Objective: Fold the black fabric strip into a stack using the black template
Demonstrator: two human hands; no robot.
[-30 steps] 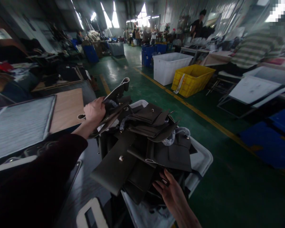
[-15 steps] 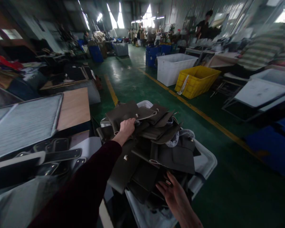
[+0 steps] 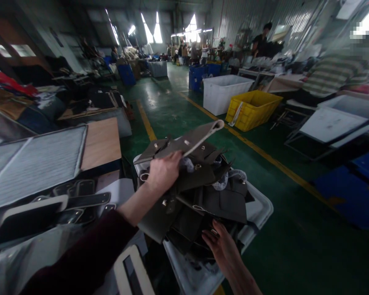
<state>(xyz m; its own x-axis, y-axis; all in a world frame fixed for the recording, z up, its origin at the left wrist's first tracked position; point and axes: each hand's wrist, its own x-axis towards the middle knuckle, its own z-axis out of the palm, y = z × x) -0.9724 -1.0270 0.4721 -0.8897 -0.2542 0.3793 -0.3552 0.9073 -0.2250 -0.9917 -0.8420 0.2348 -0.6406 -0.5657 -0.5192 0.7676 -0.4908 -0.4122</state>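
My left hand (image 3: 164,172) grips the edge of a folded dark grey-brown leather-like panel (image 3: 189,139). The panel has a pale cut edge and a small metal fitting, and it is raised and tilted above a heap of similar pieces (image 3: 223,205). That heap fills a white plastic bin (image 3: 266,211), with clear plastic wrap (image 3: 223,182) showing among the pieces. Low at the front of the heap is my right hand (image 3: 223,246), its fingers slightly bent and apart, holding nothing that I can see. A small shiny spot shows at its fingers.
To the left, a table carries a grey quilted pad (image 3: 39,157) and dark straps (image 3: 86,200) with pale edges. A pale frame-shaped piece (image 3: 135,272) lies near my left sleeve. Across the green floor stand a yellow crate (image 3: 252,112), a white bin (image 3: 224,94) and a seated person (image 3: 335,76).
My left hand has lifted the folded panel, whose far end now points up and to the right. My right hand stays almost in place by the heap. The view has shifted slightly.
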